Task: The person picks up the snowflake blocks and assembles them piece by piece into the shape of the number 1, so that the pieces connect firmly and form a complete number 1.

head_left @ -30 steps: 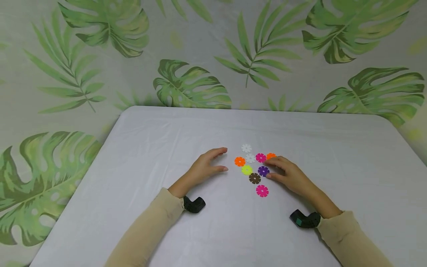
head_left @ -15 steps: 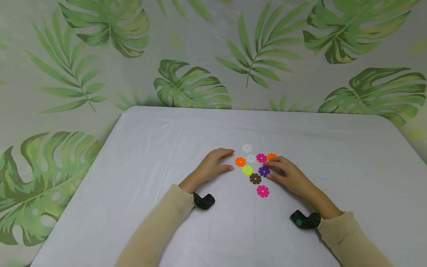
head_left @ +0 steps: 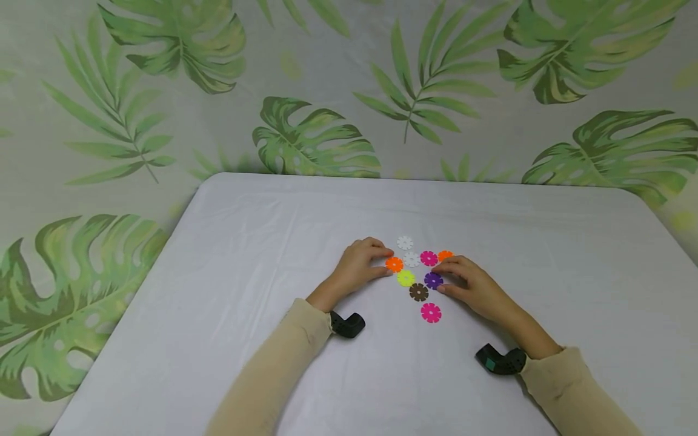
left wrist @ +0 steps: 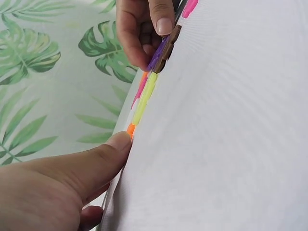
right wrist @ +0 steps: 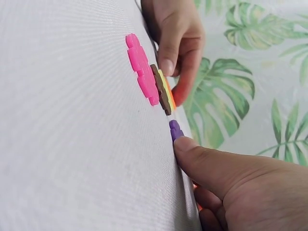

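In the head view, several notched discs lie flat on the white table. My left hand [head_left: 357,266] has its index finger and thumb at opposite edges of the left orange disc [head_left: 394,264], pinching it. The right hand [head_left: 474,287] grips the purple disc [head_left: 433,280] the same way, its fingertips at the upper and lower right edges. Between them lie a yellow disc [head_left: 406,278], a brown disc [head_left: 418,292] and a white disc [head_left: 411,259]. In the left wrist view, the left thumb meets the orange disc [left wrist: 130,129]; in the right wrist view, the right thumb touches the purple disc [right wrist: 175,129].
Another white disc [head_left: 405,243] lies at the back, and a pink disc [head_left: 428,258] beside a second orange disc [head_left: 445,256] partly behind the right fingers. A second pink disc [head_left: 431,313] lies nearest the front. Leaf-patterned cloth [head_left: 316,142] hangs beyond the table [head_left: 305,212].
My left hand has moved right, and its thumb and index finger have closed around the left orange disc. The right hand has stayed at the purple disc.
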Demonstrator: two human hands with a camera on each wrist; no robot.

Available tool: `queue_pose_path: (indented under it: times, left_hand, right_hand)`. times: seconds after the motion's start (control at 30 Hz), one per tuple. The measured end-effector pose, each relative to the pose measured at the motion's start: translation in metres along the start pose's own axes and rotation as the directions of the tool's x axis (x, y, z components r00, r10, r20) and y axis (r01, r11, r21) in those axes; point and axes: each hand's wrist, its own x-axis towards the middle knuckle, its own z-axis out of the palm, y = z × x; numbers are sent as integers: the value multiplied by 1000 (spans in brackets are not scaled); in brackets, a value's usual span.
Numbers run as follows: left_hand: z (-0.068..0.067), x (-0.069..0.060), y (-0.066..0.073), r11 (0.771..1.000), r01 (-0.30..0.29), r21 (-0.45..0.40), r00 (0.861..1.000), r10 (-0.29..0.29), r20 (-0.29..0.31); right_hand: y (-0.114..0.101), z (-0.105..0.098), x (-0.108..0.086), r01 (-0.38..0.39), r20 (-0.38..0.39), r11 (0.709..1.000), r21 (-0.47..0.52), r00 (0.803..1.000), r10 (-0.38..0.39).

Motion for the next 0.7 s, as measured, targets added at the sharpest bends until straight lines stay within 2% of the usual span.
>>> queue_pose_path:
  times: [0.1,0.3,0.57,0.7]
  left_hand:
    - [1,1,2,999,9,33,1000,-9,1]
    - [1,3,5,998,44,37,999,-44,18]
    - [-2,8,10,992,125,3,988,-124,90]
    - [-4,9,12,989,145,-4,983,-143,119]
  right_hand:
    - [-1,0,0,1,-6,1000,6,1000,-1]
    - [-2,0,-1,-34,-9,999,15,999,34]
    - [-5,0,-1,-65,-5,998,26,998,65]
    - [-5,0,-1,-63,-4,998,20,998,63]
